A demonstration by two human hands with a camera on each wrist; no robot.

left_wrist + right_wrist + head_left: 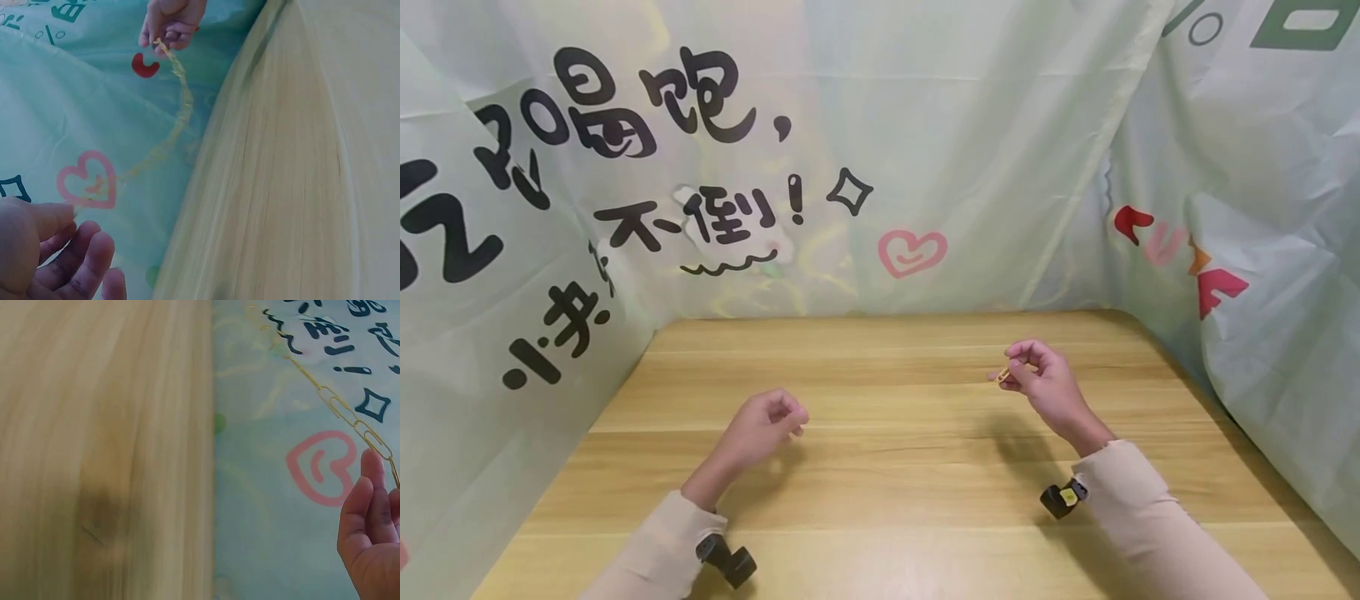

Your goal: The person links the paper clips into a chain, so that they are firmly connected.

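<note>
A chain of linked gold paper clips (337,403) hangs in the air between two hands, sagging in a curve in the left wrist view. My right hand (1047,387) pinches one end, where a gold clip (1002,376) shows at the fingertips. At the other end, the thumb and fingers of my left hand (763,427) pinch the chain, though its tip is blurred there. Both hands are raised over the wooden table (880,467), well apart. In the head view the span of chain between them is too faint to make out.
A pale green cloth (985,150) with black lettering and a pink heart (912,253) encloses the table at the back and sides. Black wrist cameras are strapped at both cuffs, the left camera (727,560) and the right camera (1063,498).
</note>
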